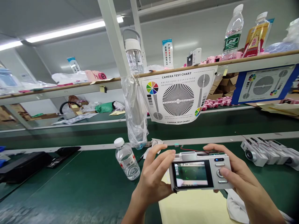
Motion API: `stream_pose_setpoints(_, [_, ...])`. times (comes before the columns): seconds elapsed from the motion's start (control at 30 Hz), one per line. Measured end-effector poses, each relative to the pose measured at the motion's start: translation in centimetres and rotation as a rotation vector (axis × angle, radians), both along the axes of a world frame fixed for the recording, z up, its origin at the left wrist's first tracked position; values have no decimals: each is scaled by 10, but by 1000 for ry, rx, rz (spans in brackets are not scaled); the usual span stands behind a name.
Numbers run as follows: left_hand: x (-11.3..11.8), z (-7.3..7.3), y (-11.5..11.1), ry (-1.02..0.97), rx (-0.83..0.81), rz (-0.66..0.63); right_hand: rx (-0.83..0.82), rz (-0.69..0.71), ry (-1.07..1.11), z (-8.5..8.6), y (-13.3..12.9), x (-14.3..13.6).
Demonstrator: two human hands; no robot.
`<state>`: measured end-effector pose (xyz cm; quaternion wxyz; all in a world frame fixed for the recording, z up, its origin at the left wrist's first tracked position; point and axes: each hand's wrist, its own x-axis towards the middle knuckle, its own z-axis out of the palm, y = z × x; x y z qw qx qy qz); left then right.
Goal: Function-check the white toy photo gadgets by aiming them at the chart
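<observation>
A silver digital camera [211,175] is held up between my two hands, its lit screen facing me. My left hand [155,174] grips its left end, thumb below and fingers at the top corner. On the right end, my right hand [240,177] is wrapped round the body, with the thumb on the round button pad. Along the camera's top edge, a red wire and part of a circuit board show. The screen carries green focus brackets over a dark green and white scene. Beneath the camera lies a pale yellow sheet [191,207].
A camera test chart [178,96] hangs from the shelf ahead. Several silver cameras [261,152] stand in a row at right. A water bottle [127,158] stands left of my hands, and a black case [25,166] lies farther left. White cloth [235,207] lies under my right wrist.
</observation>
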<state>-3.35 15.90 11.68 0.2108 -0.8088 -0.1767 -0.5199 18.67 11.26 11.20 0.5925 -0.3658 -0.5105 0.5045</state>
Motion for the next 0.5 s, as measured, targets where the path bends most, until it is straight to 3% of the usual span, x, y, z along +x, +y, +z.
stream_pose_setpoints(0.5, [0, 0, 0, 15, 1, -3, 16, 12, -43, -1, 2, 1])
